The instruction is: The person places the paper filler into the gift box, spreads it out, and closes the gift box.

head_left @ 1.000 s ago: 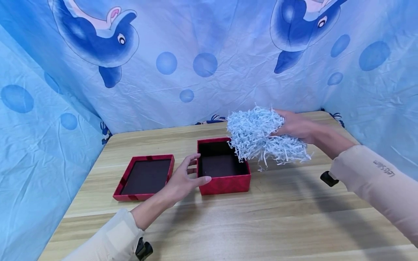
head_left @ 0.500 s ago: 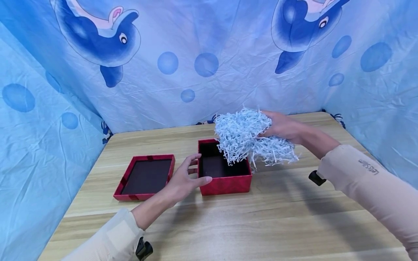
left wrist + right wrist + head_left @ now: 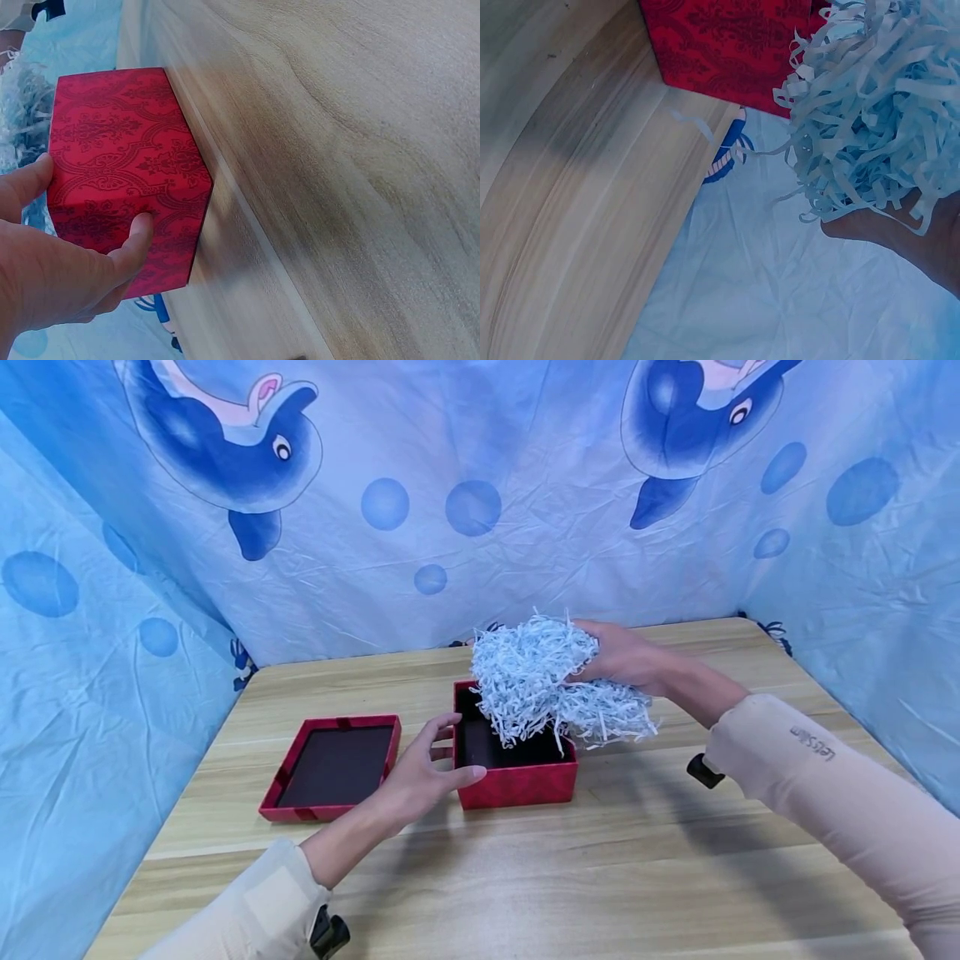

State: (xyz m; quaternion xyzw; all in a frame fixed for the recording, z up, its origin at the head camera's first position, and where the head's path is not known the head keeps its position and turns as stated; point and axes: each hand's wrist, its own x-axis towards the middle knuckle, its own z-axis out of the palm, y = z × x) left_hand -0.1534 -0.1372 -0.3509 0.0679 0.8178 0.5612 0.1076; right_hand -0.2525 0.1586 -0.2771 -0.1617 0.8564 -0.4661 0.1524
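Note:
My right hand (image 3: pixel 618 656) grips a big clump of pale blue shredded paper (image 3: pixel 536 672) over the red box (image 3: pixel 517 787). Loose strands dangle around its underside, and the clump hides much of the dark interior. The right wrist view shows the shredded paper (image 3: pixel 877 112) covering most of the fingers, beside the patterned red wall (image 3: pixel 727 52). At the box's near left corner is my left hand (image 3: pixel 416 772), thumb by the front rim and fingers along the left side. Up close, a finger of the left hand (image 3: pixel 67 270) touches the red box wall (image 3: pixel 127 142).
The shallow red lid (image 3: pixel 330 812) with a dark inside lies upturned on the wooden table (image 3: pixel 600 885), left of the box. A blue dolphin-print cloth (image 3: pixel 480 577) hangs behind the table and at both sides. Blue tassels (image 3: pixel 240 660) show at the table's back corners.
My right hand has carried the shredded paper leftward and slightly down, from the box's right side to above its opening. The left hand, the box and the lid have stayed put.

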